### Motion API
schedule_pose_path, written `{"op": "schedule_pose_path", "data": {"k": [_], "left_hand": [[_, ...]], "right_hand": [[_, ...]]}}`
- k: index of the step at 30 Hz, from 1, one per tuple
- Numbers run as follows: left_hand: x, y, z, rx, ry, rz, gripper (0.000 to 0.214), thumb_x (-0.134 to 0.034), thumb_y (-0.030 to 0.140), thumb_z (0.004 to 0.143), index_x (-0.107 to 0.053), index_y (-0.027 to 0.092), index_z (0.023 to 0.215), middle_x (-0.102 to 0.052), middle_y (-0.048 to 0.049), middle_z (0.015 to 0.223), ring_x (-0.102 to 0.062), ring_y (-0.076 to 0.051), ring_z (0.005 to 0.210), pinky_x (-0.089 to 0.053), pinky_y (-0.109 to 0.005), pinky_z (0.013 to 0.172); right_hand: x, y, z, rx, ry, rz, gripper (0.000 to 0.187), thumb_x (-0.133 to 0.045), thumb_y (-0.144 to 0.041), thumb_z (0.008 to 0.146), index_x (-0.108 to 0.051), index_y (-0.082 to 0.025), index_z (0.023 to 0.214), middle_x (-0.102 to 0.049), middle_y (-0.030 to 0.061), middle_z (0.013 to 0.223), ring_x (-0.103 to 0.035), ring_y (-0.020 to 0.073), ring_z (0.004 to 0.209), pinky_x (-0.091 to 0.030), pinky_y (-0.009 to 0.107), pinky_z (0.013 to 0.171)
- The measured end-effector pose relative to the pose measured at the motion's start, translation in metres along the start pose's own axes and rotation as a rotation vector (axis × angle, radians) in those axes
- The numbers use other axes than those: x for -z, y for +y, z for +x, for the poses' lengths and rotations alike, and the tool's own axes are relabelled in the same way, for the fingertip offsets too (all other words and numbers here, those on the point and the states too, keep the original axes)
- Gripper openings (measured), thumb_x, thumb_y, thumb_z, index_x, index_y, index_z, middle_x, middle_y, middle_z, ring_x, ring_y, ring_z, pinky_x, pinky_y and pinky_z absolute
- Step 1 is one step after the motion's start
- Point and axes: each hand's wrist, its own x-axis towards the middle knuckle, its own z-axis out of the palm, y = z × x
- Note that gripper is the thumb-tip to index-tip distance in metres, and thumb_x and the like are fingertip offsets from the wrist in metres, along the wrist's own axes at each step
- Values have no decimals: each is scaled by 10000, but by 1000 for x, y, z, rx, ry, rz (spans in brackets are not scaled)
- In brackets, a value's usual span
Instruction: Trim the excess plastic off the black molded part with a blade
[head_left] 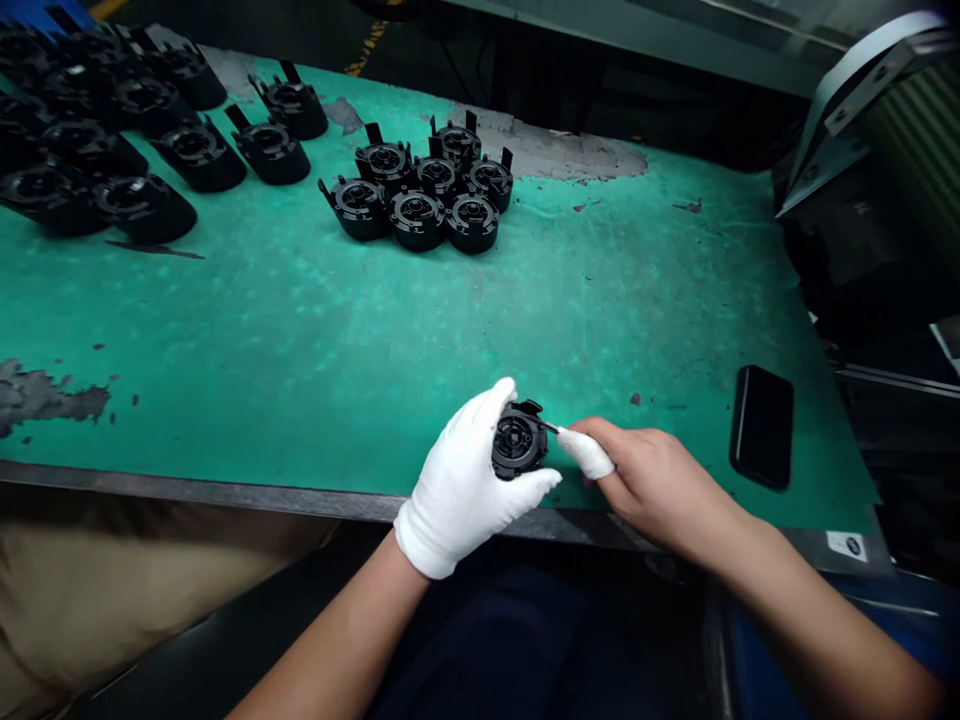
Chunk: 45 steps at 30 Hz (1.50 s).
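My left hand (469,470), in a white glove, is closed around a round black plastic part (517,440) near the table's front edge. The part's ringed face is turned up towards me, and a small tab stands out at its far rim. On the right, my right hand (626,465) is bare except for a white cover on the thumb. It grips a thin dark tool (551,427) whose tip meets the part's right rim. The rest of the tool is hidden in the fingers, so its kind cannot be made out.
Several black cylindrical housings (418,218) stand grouped at the back middle of the green table (300,330). A larger cluster of similar housings (146,205) fills the back left. A black phone (762,425) lies at the right. A person's trouser leg (135,580) is at lower left.
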Motion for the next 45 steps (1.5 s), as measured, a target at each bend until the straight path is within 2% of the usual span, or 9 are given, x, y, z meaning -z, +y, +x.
{"op": "schedule_pose_path", "data": {"k": [4,9,13,18,21,25,36,43,45], "left_hand": [[0,1,0,-12,6,14,916,-752,531,778,-307,179,1498,-492,-170,1469,-501,-323,1355,-441,-498,1135],[1,2,2,14,-10,31,905,-742,535,787,-317,160,1493,-491,-166,1473,-497,-310,1360,-437,-468,1144],[4,0,3,13,-56,21,900,-710,562,811,-304,151,1501,-472,-170,1494,-474,-308,1383,-421,-462,1161],[7,-3,4,-2,-117,29,897,-701,564,821,-283,179,1515,-404,-162,1550,-411,-313,1430,-393,-486,1182],[8,-2,4,-9,-112,26,910,-713,561,815,-274,185,1517,-414,-157,1543,-419,-305,1424,-395,-484,1179],[6,-1,4,-27,-92,17,897,-725,535,808,-299,164,1504,-441,-156,1520,-436,-299,1411,-393,-467,1181],[6,-4,3,-63,-82,34,908,-743,501,792,-295,158,1504,-448,-155,1512,-440,-297,1406,-390,-463,1184],[7,-2,4,-80,-69,52,895,-731,514,801,-293,175,1503,-459,-157,1506,-449,-314,1398,-407,-484,1168],[7,-2,4,-70,-70,54,905,-744,510,788,-297,176,1500,-463,-153,1503,-454,-316,1393,-412,-484,1165]], "right_hand": [[-16,-3,-8,-14,-44,191,166,-410,-226,955,-572,-231,993,-702,16,804,-656,200,720,-404,283,641],[-35,-9,-9,-26,-22,222,174,-400,-181,946,-566,-222,979,-678,19,818,-630,200,732,-379,292,648],[-38,-10,-7,-18,-51,192,187,-377,-173,940,-555,-203,992,-668,33,802,-626,212,727,-362,300,636],[-25,-6,0,80,-141,66,201,-403,-121,898,-560,-197,996,-681,44,842,-644,212,733,-338,300,623],[-15,-1,1,130,-143,65,190,-406,-160,942,-574,-208,1018,-697,39,895,-655,200,763,-348,289,639],[-9,1,0,96,-104,7,157,-413,-200,970,-566,-211,1001,-695,29,866,-655,202,758,-339,290,632],[25,-10,13,101,-301,-252,202,-452,-95,816,-559,-213,941,-638,20,690,-574,181,561,-197,297,507],[24,-6,7,160,-348,-193,167,-455,-106,850,-582,-209,881,-638,21,659,-585,179,558,-275,286,517],[26,2,3,166,-283,-108,187,-454,-136,894,-613,-220,946,-688,21,753,-637,182,645,-349,275,565]]}}
